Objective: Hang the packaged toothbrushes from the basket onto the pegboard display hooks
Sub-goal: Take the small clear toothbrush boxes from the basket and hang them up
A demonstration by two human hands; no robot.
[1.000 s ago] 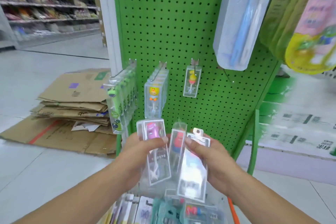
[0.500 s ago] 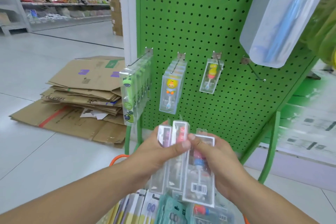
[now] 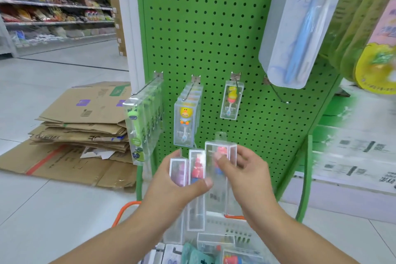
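Left hand (image 3: 171, 180) grips two toothbrush packs (image 3: 188, 169); right hand (image 3: 246, 176) pinches third pack (image 3: 220, 176), apparently red-figured, below pegboard (image 3: 214, 28).

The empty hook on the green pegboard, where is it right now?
In the head view, the empty hook is rightmost in the lower row, right of the single duck toothbrush pack and just below the big blue toothbrush pack.
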